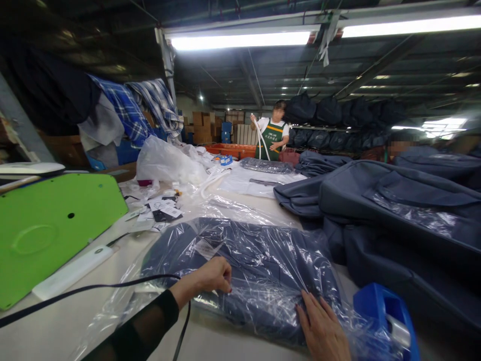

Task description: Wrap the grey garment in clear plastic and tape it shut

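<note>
A dark blue-grey bag in clear plastic [255, 255] lies flat on the pale table [93, 321] in front of me. My left hand [216, 275] is over its near left part, fingers curled closed; what they pinch, if anything, is too small to make out. My right hand [323, 326] rests on the plastic at the near right, fingers spread. A dark cord [112, 286] runs from the left edge past my left wrist. Loose clear film spreads beyond the bag on both sides.
Blue tape dispenser [387, 311] at near right; stacked dark bags [394, 200] behind it. Green machine [56, 225] and white power strip [73, 271] at left. Tags [163, 208] and crumpled plastic [169, 160] lie beyond. Across the table a person [271, 135] holds a white strip.
</note>
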The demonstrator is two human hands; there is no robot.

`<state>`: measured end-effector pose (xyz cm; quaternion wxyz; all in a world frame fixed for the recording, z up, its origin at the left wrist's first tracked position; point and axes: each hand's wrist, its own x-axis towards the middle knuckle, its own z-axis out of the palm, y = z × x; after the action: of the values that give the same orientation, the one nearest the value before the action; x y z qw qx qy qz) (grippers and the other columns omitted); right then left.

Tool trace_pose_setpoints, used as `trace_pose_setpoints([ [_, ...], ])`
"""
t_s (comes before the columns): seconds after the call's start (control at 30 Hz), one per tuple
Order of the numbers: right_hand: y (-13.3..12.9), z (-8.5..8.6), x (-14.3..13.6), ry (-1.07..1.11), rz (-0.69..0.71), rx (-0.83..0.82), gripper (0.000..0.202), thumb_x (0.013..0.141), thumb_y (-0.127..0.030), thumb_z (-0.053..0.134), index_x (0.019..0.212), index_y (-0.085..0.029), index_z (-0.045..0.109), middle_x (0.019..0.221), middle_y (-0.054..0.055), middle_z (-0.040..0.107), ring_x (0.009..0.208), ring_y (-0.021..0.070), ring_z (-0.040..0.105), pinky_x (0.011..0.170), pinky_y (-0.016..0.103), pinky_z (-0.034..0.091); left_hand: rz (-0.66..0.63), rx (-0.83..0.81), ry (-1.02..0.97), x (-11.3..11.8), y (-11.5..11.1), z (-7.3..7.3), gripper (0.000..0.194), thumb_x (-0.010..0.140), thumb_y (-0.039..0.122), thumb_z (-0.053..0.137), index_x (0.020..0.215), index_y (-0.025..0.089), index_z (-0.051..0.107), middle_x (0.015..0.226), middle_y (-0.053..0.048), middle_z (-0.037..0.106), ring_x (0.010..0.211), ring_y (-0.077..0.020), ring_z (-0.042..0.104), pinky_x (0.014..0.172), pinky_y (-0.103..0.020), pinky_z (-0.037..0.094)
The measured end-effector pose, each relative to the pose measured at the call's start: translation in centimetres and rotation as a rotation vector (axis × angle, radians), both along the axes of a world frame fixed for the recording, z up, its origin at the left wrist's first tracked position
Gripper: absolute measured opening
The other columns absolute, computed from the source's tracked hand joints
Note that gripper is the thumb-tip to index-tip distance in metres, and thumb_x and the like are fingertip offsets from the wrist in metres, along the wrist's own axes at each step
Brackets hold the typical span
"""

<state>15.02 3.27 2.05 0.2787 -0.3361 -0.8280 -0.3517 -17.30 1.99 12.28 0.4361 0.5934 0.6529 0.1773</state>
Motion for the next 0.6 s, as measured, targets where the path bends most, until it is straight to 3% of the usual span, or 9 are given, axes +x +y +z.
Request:
trace_pose_setpoints([
  [0.13, -0.1, -0.1, 0.0, -0.01, -0.005, -0.007, 0.041, 0.101, -0.023, 0.022, 0.102, -0.013, 0.062, 0.098, 0.007, 0.073, 0.089, 0.018, 0.068, 0.091, 0.036, 0.04, -0.005, -0.014, -0.045, 0.3, 0.1, 0.0, 0.013, 0.05, 0.019, 0.063, 0.052, 0.016, 0.051, 0.051, 0.005, 0.049, 0.054, -0.0106, 0.044, 0.054, -0.024, 0.029],
  [0.27, -0.2, 0.0, 0.0, 0.023, 0.007, -0.011, 0.037, 0.101, -0.025, 0.027, 0.105, -0.007, 0.059, 0.097, 0.01, 0.072, 0.089, 0.0185, 0.068, 0.091, 0.036, 0.04, 0.028, -0.11, -0.132, 0.3, 0.0, -0.6, 0.014, 0.055, 0.025, 0.056, 0.064, 0.018, 0.048, 0.052, 0.002, 0.056, 0.048, -0.0135, 0.052, 0.047, -0.023, 0.036],
  [0.43, -0.3, 0.1, 0.0, 0.03, 0.02, -0.01, 0.033, 0.099, -0.02, 0.029, 0.106, -0.01, 0.059, 0.099, 0.009, 0.072, 0.09, 0.0199, 0.068, 0.092, 0.037, 0.04, 0.089, -0.128, -0.112, -0.1, 0.1, -1.9, 0.017, 0.056, 0.025, 0.058, 0.062, 0.019, 0.044, 0.042, 0.005, 0.049, 0.035, -0.0102, 0.041, 0.039, -0.022, 0.034],
  [0.6, -0.4, 0.3, -0.2, 0.08, 0.029, -0.035, 0.031, 0.099, -0.021, 0.032, 0.106, -0.012, 0.06, 0.098, 0.008, 0.072, 0.089, 0.0199, 0.068, 0.092, 0.036, 0.04, 0.154, -0.061, -0.101, -0.1, -0.2, -3.1, 0.012, 0.071, 0.027, 0.051, 0.069, 0.019, 0.043, 0.047, 0.005, 0.051, 0.036, -0.0078, 0.04, 0.038, -0.019, 0.028],
])
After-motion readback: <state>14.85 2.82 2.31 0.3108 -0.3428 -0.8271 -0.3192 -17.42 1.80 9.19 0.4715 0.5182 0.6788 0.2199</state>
